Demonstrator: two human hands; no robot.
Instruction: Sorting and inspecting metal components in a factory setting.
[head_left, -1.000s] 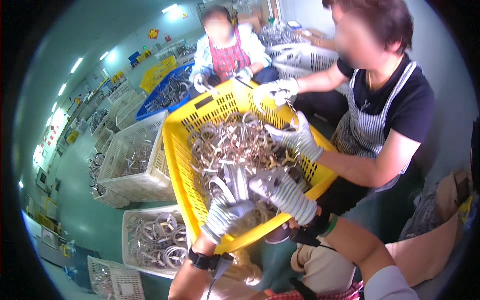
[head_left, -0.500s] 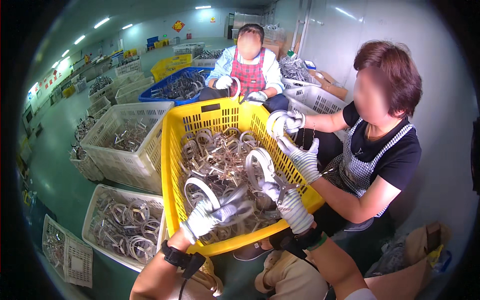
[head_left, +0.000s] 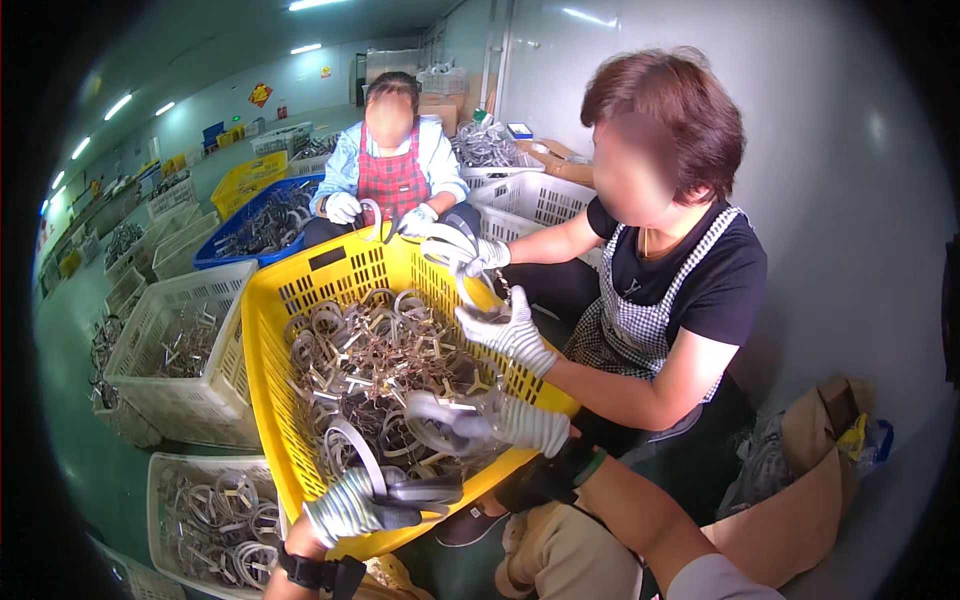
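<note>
My left hand [head_left: 345,506], in a striped knit glove, is closed around several flat rings. A pale ring [head_left: 358,452] stands up from it and dark grey rings [head_left: 425,490] stick out to its right. My right hand [head_left: 538,426], gloved alike, is closed at the near right side of the yellow basket [head_left: 262,400]. Blurred grey metal rings [head_left: 436,422] extend from its fingers, which are smeared by motion. Below both hands, the basket holds a heap of rings and metal three-armed brackets [head_left: 385,345].
A person at the right [head_left: 665,290] holds pale rings [head_left: 450,250] over the basket's edge. Beyond it, another person [head_left: 392,185] handles a ring. White crates [head_left: 150,375] and a blue crate [head_left: 207,252] stand at the left. A cardboard box [head_left: 790,530] lies at the lower right.
The view has swung right, so the basket and people appear further left. My right hand's rings have swung down and left, blurring. My left hand still grips its rings.
</note>
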